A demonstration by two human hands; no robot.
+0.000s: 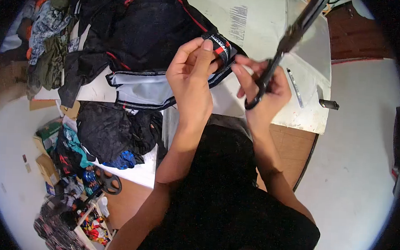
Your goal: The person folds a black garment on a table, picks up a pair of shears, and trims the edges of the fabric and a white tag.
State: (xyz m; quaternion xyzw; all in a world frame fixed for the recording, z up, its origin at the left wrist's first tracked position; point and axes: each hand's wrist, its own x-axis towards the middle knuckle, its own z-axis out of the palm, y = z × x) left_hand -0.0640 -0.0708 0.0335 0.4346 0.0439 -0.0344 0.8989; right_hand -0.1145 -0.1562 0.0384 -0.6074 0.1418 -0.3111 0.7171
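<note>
A black garment with red piping [137,33] is spread over the white table. My left hand [196,66] is closed, thumb and fingers pinching a part of it with a black, white and red printed band [220,47]. Beside it, my right hand [264,83] has a pair of dark scissors [276,61] hooked on its fingers, blades pointing up and away to the right. My right thumb and fingertip come together right at the edge of the band. Below my left hand, the garment's pale lining [143,84] shows, edged with dark printed tape.
A marker pen [295,88] lies right of my right hand on the white table [258,11]. A small black object [329,104] sits at its right edge. Camouflage-patterned clothes [50,33] are heaped at far left. Dark fabric [119,130] and a black handwheel [108,181] are lower left.
</note>
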